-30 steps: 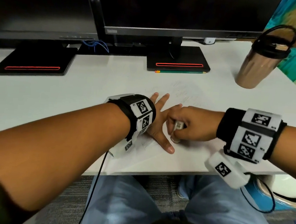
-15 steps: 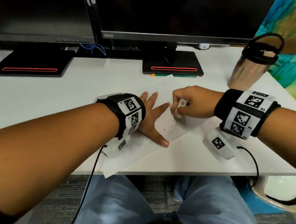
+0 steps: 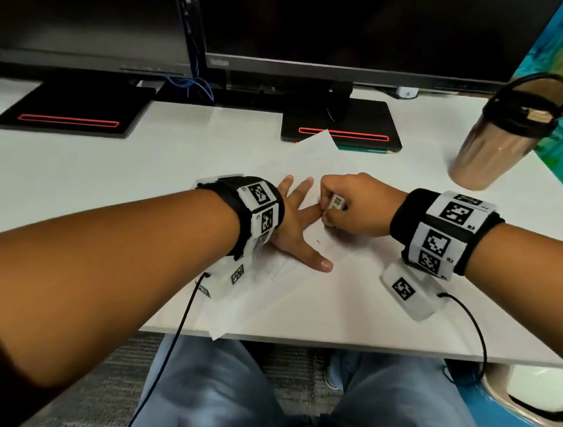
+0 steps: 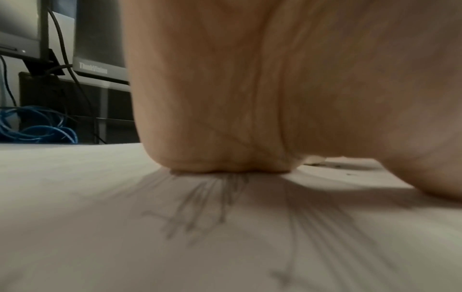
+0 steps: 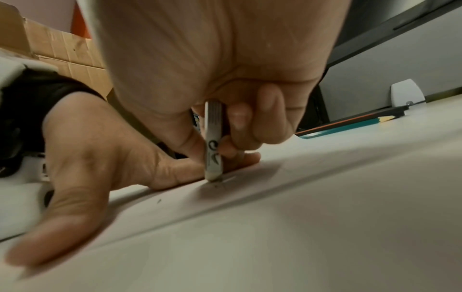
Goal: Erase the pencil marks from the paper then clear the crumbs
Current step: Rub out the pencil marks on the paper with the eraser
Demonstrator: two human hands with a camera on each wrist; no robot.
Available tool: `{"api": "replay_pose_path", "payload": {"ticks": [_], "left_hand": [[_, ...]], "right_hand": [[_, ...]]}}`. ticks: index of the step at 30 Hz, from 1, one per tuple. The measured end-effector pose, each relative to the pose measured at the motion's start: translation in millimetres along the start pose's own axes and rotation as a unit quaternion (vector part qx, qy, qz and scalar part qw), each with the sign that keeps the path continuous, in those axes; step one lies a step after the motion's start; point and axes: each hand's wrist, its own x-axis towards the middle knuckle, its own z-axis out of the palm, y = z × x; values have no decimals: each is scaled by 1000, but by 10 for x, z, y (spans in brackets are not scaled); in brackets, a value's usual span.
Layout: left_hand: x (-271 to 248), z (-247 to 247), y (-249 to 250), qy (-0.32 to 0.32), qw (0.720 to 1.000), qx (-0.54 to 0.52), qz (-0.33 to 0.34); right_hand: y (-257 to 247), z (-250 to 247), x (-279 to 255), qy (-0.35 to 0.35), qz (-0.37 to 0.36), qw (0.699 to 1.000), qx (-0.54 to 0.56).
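The left forearm reaches in from the lower left across the white desk point(image 3: 71, 172), its wrist wrapped in a black band with tagged blocks. The left hand point(image 3: 297, 230) lies flat, palm down, on the paper point(image 3: 316, 154), fingers straight and spread, thumb stretched out toward the person. In the left wrist view the heel of the palm presses onto the sheet, with grey pencil marks point(image 4: 205, 213) fanning out beneath it. The paper lies skewed on the desk: one corner sticks past the near edge, the opposite corner reaches the base of the right monitor point(image 3: 341, 134).

Just right of the left index finger, the right hand point(image 3: 356, 205) is curled into a loose fist with knuckles up, its thumb and fingers pinching the eraser point(image 3: 337, 202). The right wrist view shows the eraser point(image 5: 213, 142) held nearly upright in its printed sleeve, its lower tip touching the paper right beside the left index finger. A few dark crumbs point(image 5: 158, 201) lie on the sheet close by. The right forearm comes in from the right edge, the wrist raised off the desk. Farther right and back, a copper tumbler point(image 3: 496, 141) stands near the desk's edge.
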Motion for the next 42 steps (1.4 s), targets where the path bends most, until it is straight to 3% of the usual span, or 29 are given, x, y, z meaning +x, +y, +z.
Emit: {"api": "replay_pose_path", "payload": {"ticks": [4,7,9,12,16,19,24,27,30,33,35,38,42], "left_hand": [[21,-7,8,6,1000,13,-8],[24,0,22,8,1000,15,-10],[28,7,12,11,1000,11,-8],[37,3,7,9,1000,19,-10],[22,-5,22,4,1000,22,-9],[18,-1,17,11,1000,14,-7],[10,6,7,9,1000,21,-5],[0,4,6,15,1000,12,0],[4,7,-10,11,1000,14,-1],[4,19,-6,14,1000,10,2],[11,15,-3,18,1000,14,3],[8,4,0,13,1000,26,-2],[8,5,15,18,1000,21,-3]], "right_hand": [[24,3,-20,-10,-5,1000,11],[68,71,-118,-47,-20,994,96],[130,103,-148,-4,-2,991,132],[125,132,-123,44,-6,995,84],[51,62,-118,-38,-34,997,48],[87,-11,-81,-9,-33,999,-11],[77,-13,-112,-44,-76,996,-26],[143,-49,-98,-20,-68,995,-73],[131,33,-116,-34,-95,994,-29],[206,-15,-113,-21,-67,997,31],[233,-14,-101,1,-60,998,24],[99,89,-105,-40,-109,993,13],[128,34,-76,-21,-80,996,33]]}}
